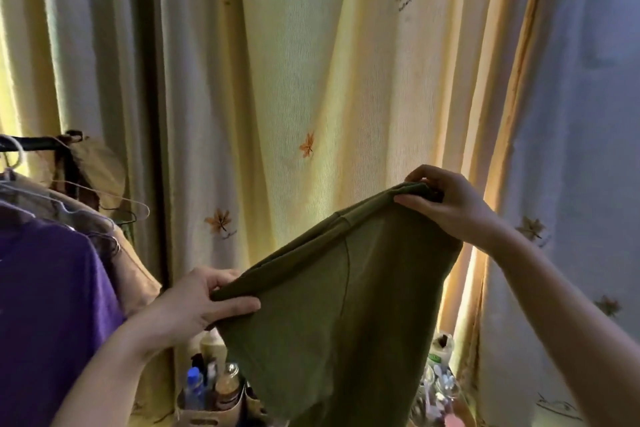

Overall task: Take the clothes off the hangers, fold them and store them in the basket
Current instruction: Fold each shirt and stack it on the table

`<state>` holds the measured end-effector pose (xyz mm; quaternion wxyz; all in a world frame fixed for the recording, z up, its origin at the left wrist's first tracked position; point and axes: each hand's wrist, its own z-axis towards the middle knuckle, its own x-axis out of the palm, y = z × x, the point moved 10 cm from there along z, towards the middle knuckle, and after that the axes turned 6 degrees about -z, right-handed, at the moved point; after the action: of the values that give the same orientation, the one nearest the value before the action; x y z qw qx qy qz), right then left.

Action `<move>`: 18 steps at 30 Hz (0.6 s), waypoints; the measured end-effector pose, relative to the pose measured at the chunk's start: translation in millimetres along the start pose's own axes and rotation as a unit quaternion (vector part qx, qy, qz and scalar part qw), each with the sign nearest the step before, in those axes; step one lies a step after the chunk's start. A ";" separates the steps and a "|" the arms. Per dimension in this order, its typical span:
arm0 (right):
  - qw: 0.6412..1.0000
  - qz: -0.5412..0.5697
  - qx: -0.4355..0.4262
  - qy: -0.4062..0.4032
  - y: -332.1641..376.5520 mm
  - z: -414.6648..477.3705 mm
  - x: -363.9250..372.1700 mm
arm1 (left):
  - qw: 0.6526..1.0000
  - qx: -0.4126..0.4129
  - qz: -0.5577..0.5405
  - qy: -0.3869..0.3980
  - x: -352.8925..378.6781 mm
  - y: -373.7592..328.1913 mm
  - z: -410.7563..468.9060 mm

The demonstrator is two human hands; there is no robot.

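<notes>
Head view: both hands held one olive-green garment (pixel 346 305) up in front of a curtain (pixel 311 80).
Left hand (pixel 204 302): pinched the lower, left corner of the garment's top edge, with the thumb lying on the near face and the fingers curled behind the cloth.
Right hand (pixel 446 204): gripped the other corner, higher and further right, with the fingers curled over the bunched edge and the thumb beneath it.
Garment: stretched between the two hands, on no hanger, with its top edge sloping up from left to right. The rest hung below the hands and ran out of the bottom of the frame.
Seam: a curved line ran down the near face from the top edge.
Rail (pixel 34 143): dark, at the left edge, carrying hangers (pixel 20 152).
Purple shirt (pixel 45 305): hung at the far left, just beside the left forearm.
Tan garment (pixel 135 274): hung behind the purple shirt, near the left hand.
Curtain: pale yellow, backlit, with orange leaf prints.
Bottles (pixel 207 388): stood in a beige container (pixel 207 416) low in the frame, partly hidden by the hanging garment.
</notes>
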<state>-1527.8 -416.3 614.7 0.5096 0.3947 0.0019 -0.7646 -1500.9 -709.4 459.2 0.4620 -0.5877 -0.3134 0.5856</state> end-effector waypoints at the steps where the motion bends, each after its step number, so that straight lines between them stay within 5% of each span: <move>1: 1.000 0.006 0.002 0.001 -1.1 -1.2 0.5 | 1.000 0.004 -0.013 0.007 -2.4 -1.9 -0.3; 4: 0.999 0.027 0.017 0.001 -5.6 -3.9 1.3 | 0.982 0.042 -0.180 0.025 -7.2 -12.8 3.6; 7: 0.996 0.062 0.066 0.000 -16.4 -4.6 7.4 | 0.898 0.091 -0.424 0.073 14.4 -20.6 9.7; 10: 0.987 0.093 0.130 -0.021 -34.3 -6.6 12.8 | 0.875 -0.009 -0.483 -0.016 35.2 47.0 24.9; 13: 0.982 0.099 0.157 -0.021 -48.3 -12.9 19.8 | 0.831 -0.049 -0.534 0.148 92.8 60.7 13.7; 14: 0.981 0.102 0.164 -0.017 -53.3 -16.0 22.2 | 0.827 -0.053 -0.533 0.172 96.0 61.6 13.4; 18: 0.970 0.148 0.191 -0.016 -69.4 -26.5 25.8 | 0.925 -0.032 -0.375 0.057 82.3 74.9 23.8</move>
<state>-1570.4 -392.2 553.1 0.5322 0.4685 -0.2109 -0.6728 -1527.4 -658.5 360.9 0.6453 -0.4743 -0.5028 0.3252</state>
